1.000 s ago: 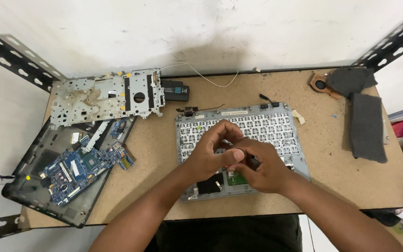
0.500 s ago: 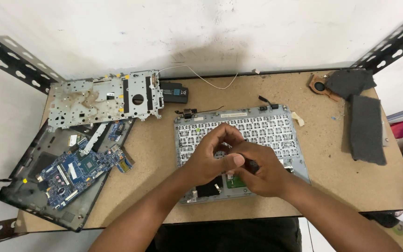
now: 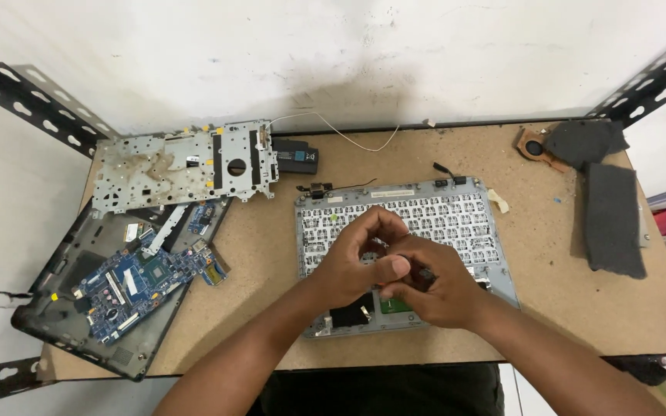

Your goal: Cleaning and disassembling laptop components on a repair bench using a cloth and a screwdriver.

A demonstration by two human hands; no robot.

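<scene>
Both hands meet over the grey keyboard panel [image 3: 425,223], which lies underside-up near the middle of the bench [image 3: 271,277]: the left hand [image 3: 356,266] has its fingers curled and pinched against the right hand [image 3: 433,289], whose fingers close round a small dark object too hidden to identify. To the left lie a perforated metal plate [image 3: 183,166], a blue circuit board [image 3: 144,281] in a dark laptop shell [image 3: 63,308], and to the right a grey foam pad [image 3: 614,219].

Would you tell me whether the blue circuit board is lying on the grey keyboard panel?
No, the blue circuit board lies in the dark laptop base shell at the table's left, apart from the grey keyboard panel.
</scene>
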